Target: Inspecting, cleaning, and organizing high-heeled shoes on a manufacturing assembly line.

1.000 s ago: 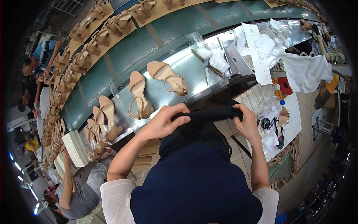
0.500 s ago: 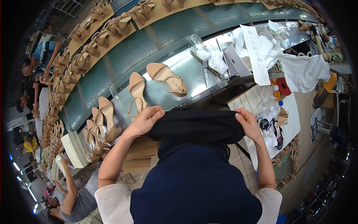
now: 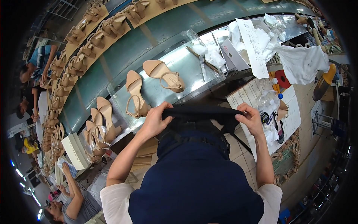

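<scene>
Both hands, the left hand (image 3: 154,121) and right hand (image 3: 250,118), pinch the upper hem of a dark apron (image 3: 203,112) stretched at the near edge of the workbench (image 3: 186,67), apparently mid-adjustment; next, smoothing or tying it.

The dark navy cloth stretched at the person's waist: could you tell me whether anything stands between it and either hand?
Nothing visible does. The left hand and the right hand each pinch an end of the dark navy cloth directly; the tan sandals lie beyond, on the metal bench.
</scene>
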Demonstrator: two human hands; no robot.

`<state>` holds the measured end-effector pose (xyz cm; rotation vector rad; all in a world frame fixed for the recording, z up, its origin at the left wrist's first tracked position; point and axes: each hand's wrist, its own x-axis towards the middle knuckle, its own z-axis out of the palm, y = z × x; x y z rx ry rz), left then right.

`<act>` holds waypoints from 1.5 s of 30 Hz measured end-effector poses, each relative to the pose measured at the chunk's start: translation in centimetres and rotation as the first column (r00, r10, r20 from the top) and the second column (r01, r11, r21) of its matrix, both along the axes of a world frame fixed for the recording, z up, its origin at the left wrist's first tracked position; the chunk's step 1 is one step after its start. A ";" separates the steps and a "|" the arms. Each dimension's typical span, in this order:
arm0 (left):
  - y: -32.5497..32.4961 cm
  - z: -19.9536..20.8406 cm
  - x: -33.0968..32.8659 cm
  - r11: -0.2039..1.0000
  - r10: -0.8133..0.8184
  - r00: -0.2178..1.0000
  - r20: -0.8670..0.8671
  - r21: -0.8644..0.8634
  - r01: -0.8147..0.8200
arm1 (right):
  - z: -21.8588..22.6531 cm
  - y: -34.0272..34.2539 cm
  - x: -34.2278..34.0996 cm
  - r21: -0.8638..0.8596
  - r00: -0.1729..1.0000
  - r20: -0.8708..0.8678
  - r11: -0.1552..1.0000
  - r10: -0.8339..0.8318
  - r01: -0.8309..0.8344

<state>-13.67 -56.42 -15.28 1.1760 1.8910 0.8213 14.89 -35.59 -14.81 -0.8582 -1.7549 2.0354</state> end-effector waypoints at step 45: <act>14.0 3.4 7.8 0.842 -0.261 0.899 0.351 0.538 0.034 | 3.6 1.3 -2.0 -0.105 0.996 0.053 0.992 -0.068 0.073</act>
